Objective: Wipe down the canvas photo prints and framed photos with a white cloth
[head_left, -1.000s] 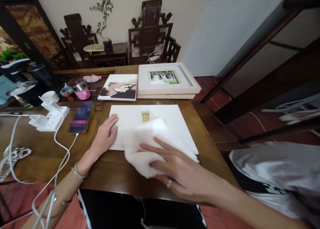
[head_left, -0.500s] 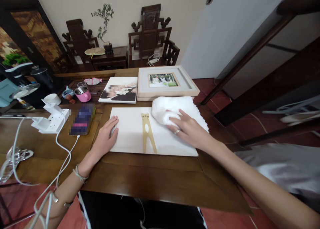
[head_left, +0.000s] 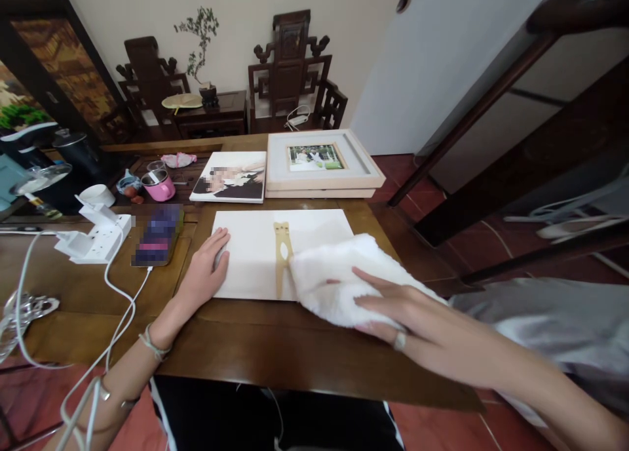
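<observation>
Right hand [head_left: 410,316] is curled onto the white cloth [head_left: 344,257], cloth bunched under its fingers. Can't see the thumb, so can't tell how firm the hold is. Cloth lies over the right part of the white panel [head_left: 248,254] and hangs past its near edge. Panel is flat on the wooden table [head_left: 236,346], in front of the photo panel [head_left: 240,182] and the framed picture [head_left: 275,169]. Left hand [head_left: 209,264] rests on the panel's left edge, fingers together, thumb a little apart, nothing clamped.

Risks, my read:
- Snag. Gold strut [head_left: 280,267] has two legs, and the cloth covers most of the right one (tip hidden). Fluffy pile could catch there; a sideways pull might lift or bend the leg.
- Slip. Only the left edge is braced, so a hard push on the right could swing the panel round, or drive it into the frames just beyond.
- Cable. The white cable [head_left: 128,290] from the phone [head_left: 158,235] runs down by the left forearm; a backward elbow could drag the phone.
</observation>
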Demonstrator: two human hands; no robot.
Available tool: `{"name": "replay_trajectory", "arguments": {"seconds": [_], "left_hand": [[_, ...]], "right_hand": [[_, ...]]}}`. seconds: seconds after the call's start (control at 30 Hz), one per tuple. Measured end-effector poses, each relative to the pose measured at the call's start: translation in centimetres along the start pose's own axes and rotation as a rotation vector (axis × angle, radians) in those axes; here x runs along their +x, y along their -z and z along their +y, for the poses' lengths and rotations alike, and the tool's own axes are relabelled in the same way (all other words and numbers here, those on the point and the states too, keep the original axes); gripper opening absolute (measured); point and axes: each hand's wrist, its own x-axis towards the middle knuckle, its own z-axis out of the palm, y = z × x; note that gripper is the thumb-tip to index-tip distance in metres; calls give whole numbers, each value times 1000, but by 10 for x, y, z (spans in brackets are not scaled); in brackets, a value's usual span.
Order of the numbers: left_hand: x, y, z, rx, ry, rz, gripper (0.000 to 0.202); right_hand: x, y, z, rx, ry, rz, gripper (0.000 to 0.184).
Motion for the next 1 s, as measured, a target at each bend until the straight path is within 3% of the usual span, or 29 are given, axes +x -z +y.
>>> {"name": "replay_trajectory", "arguments": {"seconds": [0.1, 0.23, 0.33, 0.43, 0.6, 0.87, 1.0], "left_hand": [[0, 0, -2, -4, -4, 2, 40], [0, 0, -2, -10, -9, 9, 40], [0, 1, -1, -11, -3, 3, 40], [0, 2, 0, -8, -3, -2, 41], [0, 2, 0, -13, 1, -3, 40], [0, 2, 2, -9, 5, -12, 40], [0, 2, 2, 13, -4, -13, 40]], "right_hand": [[29, -7, 34, 12, -62, 66, 33], [75, -13, 76, 1, -44, 134, 37], [100, -10, 87, -41, -29, 155, 40], [107, -7, 83, -78, 1, 172, 37], [82, -6, 59, -75, -1, 145, 31], [-3, -5, -15, -29, 88, -23, 22], [-14, -2, -29, 15, 109, -49, 18]]}}
